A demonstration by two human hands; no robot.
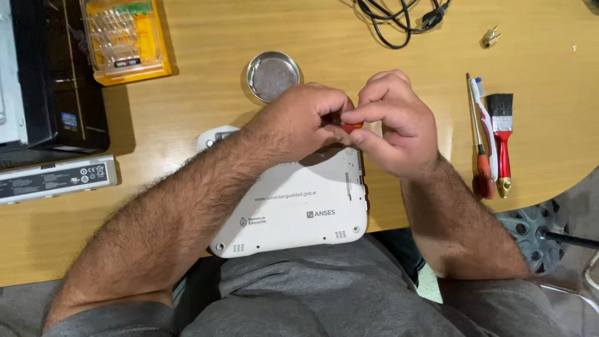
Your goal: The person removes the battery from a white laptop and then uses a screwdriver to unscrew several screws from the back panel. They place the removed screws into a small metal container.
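Small orange piece [352,126] pinched between both hands above the far right corner of a white laptop [293,206]; too hidden to tell its long axis or heading. Left hand [309,118] and right hand [393,122] both closed on it, fingertips meeting. Laptop lies bottom up at the counter [206,56] near edge. Round metal dish [272,75] just beyond; screwdriver [479,150] and red-handled brush [501,134] to the right.

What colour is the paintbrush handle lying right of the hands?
Red, with a brass-coloured tip; the paintbrush shows clearly in the head view.
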